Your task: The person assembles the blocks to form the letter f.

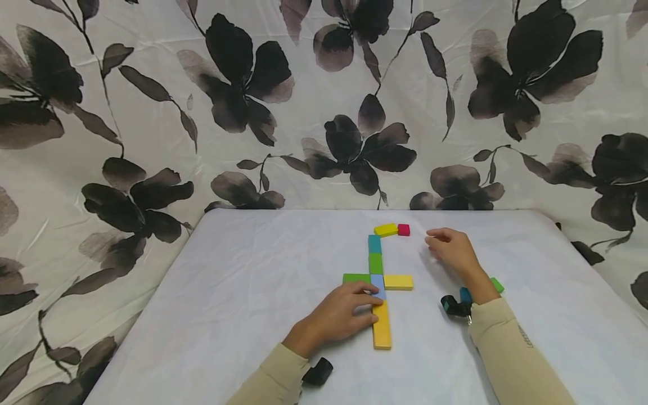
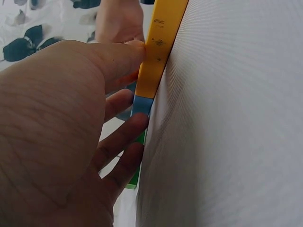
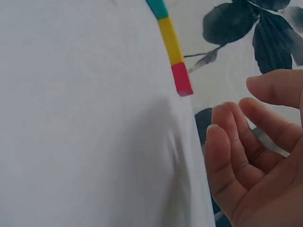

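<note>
My left hand [image 1: 336, 312] lies beside the long orange block [image 1: 382, 332], thumb against its side and fingers spread along the blue block [image 1: 375, 279]. In the left wrist view the fingertips touch the blocks' edges. Above the blue block, a light green block [image 1: 376, 263] and a teal block [image 1: 374, 244] continue the line. A green block [image 1: 356, 278] and a yellow block [image 1: 398, 282] stick out to its sides. My right hand [image 1: 455, 253] hovers with loosely bent fingers and nothing in it, to the right of a red block [image 1: 403, 229] that adjoins a slanted yellow block [image 1: 386, 229].
Next to the right wrist lie another green block [image 1: 498, 285] and a blue block [image 1: 465, 294], partly hidden by the arm. A white cloth covers the table [image 1: 243, 292]. Behind its far edge hangs a flowered curtain [image 1: 304, 84].
</note>
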`<control>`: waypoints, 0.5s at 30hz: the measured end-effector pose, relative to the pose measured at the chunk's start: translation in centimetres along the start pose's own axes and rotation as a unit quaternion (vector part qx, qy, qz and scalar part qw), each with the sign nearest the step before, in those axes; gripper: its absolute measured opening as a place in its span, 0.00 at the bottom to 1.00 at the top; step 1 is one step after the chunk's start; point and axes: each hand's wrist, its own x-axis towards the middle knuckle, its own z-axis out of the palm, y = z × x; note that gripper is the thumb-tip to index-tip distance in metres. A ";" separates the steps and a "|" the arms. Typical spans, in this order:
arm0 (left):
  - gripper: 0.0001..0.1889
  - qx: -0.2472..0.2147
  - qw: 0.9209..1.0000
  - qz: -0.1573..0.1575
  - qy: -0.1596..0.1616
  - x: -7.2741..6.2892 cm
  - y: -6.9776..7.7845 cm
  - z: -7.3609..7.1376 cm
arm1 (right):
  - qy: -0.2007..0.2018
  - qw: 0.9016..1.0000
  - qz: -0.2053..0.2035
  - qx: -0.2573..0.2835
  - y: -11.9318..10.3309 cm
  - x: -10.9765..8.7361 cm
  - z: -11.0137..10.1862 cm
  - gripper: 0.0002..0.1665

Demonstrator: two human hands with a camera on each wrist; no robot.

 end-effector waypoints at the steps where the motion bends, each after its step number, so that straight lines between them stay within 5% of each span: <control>1: 0.18 0.002 1.000 -0.001 0.000 0.0 -0.1 0.0 | 0.001 1.000 0.000 0.001 0.2 -0.2 0.0 0.27; 15: 0.18 0.000 1.000 -0.005 0.001 -0.2 -0.1 0.1 | 0.012 1.000 -0.011 -0.017 1.4 -2.4 -0.8 0.27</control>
